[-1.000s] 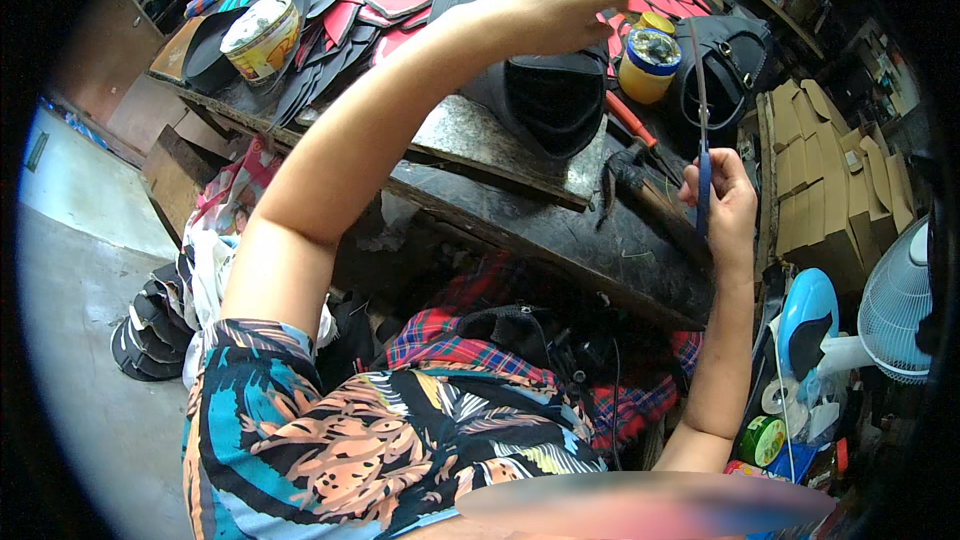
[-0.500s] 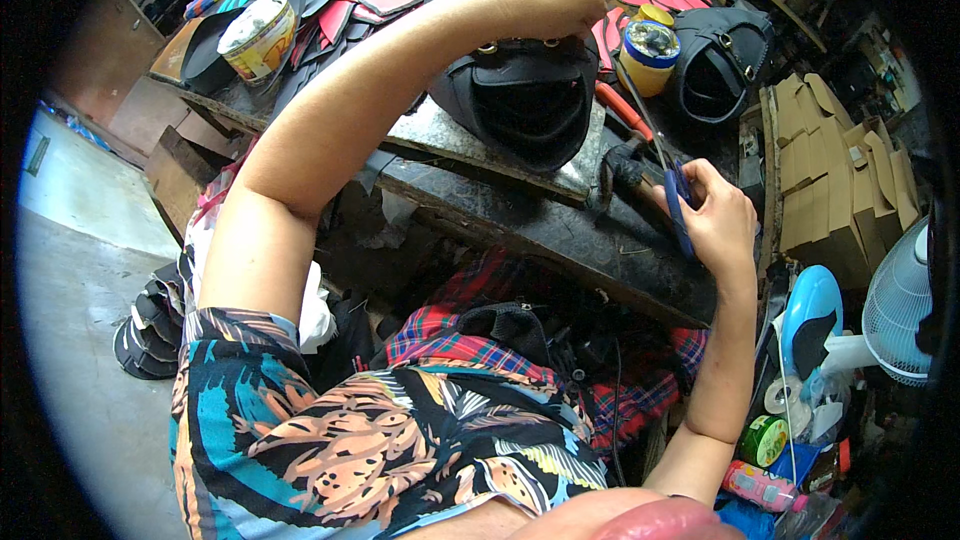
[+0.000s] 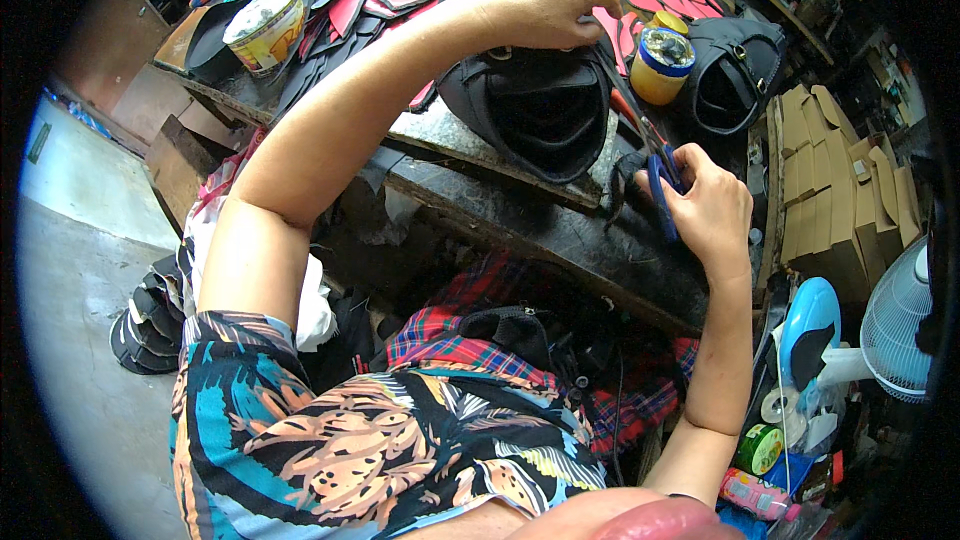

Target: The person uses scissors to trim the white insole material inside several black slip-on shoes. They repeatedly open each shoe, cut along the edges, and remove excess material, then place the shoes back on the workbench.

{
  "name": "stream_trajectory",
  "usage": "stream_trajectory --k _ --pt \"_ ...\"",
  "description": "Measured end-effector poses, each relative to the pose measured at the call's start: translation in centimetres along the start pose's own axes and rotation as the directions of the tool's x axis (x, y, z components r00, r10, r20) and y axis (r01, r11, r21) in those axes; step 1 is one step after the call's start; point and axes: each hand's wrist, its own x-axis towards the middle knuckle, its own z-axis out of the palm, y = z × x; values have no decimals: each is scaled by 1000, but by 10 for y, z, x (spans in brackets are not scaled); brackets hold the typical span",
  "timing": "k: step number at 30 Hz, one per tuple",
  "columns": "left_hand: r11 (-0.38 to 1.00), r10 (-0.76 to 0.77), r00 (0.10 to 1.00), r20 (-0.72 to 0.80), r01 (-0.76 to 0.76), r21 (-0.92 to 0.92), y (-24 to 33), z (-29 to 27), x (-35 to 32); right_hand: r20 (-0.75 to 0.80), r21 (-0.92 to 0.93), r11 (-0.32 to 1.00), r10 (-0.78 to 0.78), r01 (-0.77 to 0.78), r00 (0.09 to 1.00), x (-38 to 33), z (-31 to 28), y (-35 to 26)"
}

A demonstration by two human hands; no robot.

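A dark, worn stone-topped workbench (image 3: 520,230) is seen running across the upper middle of the frame. On it, at upper centre, a black leather bag-like piece (image 3: 530,110) is lying, its top edge gripped by the closed left hand (image 3: 545,5). At centre right, the right hand (image 3: 710,210) is closed around blue-handled scissors (image 3: 662,180), whose blades are pointed up toward the bag. A yellow tin with a blue lid (image 3: 662,65) is standing just above the scissors.

Black bag (image 3: 530,110), blue-handled scissors (image 3: 660,185), yellow tin (image 3: 660,65) with blue lid, red-plaid cloth (image 3: 450,335).
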Motion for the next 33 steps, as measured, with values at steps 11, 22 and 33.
stream_trajectory --k 11,22,33 --pt "992 3 993 118 -17 123 12 1 3 28 -12 1000 9 -9 1000 11 -6 -2" --pt "980 -35 998 -57 46 193 -15 31 3 58 56 997 55 -58 997 20 -13 2" --pt "993 -107 909 -404 120 6 2 3 9 23 91 995 26 -28 999 22 -3 3"
